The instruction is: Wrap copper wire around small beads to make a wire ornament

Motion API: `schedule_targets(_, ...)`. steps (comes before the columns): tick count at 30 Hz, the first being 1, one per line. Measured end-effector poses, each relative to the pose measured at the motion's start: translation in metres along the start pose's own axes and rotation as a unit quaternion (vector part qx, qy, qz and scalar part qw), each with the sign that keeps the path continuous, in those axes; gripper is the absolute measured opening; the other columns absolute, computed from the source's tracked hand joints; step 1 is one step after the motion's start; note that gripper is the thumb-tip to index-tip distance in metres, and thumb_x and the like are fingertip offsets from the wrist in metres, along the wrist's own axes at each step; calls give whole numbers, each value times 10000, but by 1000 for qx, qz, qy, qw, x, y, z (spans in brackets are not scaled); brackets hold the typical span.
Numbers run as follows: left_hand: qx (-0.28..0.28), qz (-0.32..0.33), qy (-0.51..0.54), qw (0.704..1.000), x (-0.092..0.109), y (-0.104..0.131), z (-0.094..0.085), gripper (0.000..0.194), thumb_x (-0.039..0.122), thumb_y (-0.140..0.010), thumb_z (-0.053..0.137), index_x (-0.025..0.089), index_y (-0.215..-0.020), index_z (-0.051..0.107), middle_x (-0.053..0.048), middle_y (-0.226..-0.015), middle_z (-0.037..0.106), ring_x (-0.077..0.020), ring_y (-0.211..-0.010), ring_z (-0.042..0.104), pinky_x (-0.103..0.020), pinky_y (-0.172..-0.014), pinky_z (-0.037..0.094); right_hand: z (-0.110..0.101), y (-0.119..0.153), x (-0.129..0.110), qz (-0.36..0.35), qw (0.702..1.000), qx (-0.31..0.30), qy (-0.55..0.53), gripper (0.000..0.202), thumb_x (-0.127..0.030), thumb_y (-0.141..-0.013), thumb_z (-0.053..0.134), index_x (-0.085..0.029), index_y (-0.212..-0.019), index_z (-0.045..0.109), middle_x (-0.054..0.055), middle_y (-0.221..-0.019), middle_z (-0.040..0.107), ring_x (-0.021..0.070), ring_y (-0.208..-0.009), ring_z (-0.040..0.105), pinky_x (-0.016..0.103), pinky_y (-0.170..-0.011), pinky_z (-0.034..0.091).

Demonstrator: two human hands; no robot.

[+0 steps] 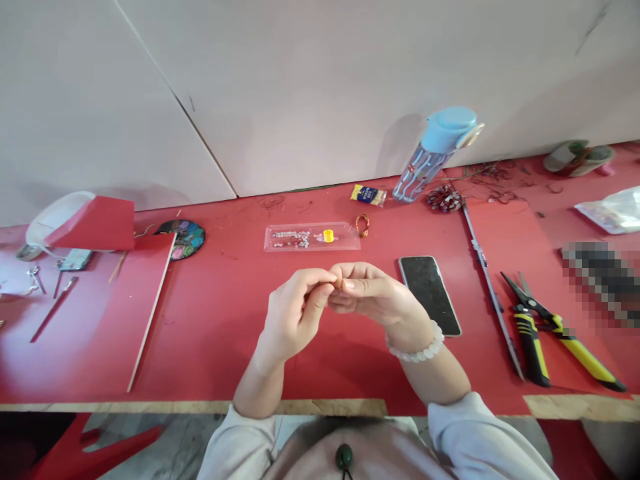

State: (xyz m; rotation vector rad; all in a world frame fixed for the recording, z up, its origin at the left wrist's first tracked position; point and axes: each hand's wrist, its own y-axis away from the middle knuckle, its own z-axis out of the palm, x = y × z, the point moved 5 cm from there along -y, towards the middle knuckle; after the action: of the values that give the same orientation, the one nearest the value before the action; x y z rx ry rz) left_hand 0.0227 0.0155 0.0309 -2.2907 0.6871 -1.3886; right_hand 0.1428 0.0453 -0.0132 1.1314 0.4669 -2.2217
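Observation:
My left hand (297, 310) and my right hand (377, 293) meet fingertip to fingertip above the middle of the red table (215, 320). Both are closed in a pinch, and whatever they hold is too small or hidden to name. A bracelet of pale beads (417, 350) circles my right wrist. Just beyond my hands lies a clear plastic tray (313, 248) with rows of small beads and a yellow ring-shaped piece (328, 235). An orange-brown ring of cord or beads (363, 225) touches the tray's right end.
A phone (430, 293) lies right of my hands, with yellow-black pruning shears (533, 347) farther right. Behind stand a blue bottle (423, 160) and a small packet (369, 195). Leftward are a board (145, 313) and a round colourful piece (187, 239).

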Motion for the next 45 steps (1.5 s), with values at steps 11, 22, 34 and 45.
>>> schedule_targets(11,-56,-71,42,995,-7,-8,2,87,149,-945,577,197,-901,634,36,-664,697,-75,-553,643,-145,-547,510,-9,9,-15,-83,985,129,80,291,-448,-802,820,-195,-773,678,-22,-670,624,126,-634,595,306,-685,559)
schedule_targets(22,-5,-59,105,993,-6,-1,1,96,243,-990,592,192,-935,652,24,-623,691,-76,-466,613,-155,-464,489,-9,8,-17,-142,978,68,137,246,-408,-896,751,-199,-842,633,-18,-755,614,126,-648,620,297,-632,546)
schedule_targets(34,-9,-71,163,984,-9,2,3,78,252,-1003,590,200,-1009,648,27,-670,676,-77,-539,642,-155,-497,491,12,28,-39,-361,764,183,503,136,-104,-911,645,-221,-855,685,11,-767,674,150,-703,627,313,-649,562)
schedule_targets(45,0,-94,174,980,-10,4,3,125,307,-1003,597,196,-974,647,42,-606,632,-77,-497,607,-163,-466,465,24,36,-41,-446,579,232,642,139,-118,-913,683,-254,-938,681,34,-809,725,189,-700,668,362,-632,582)
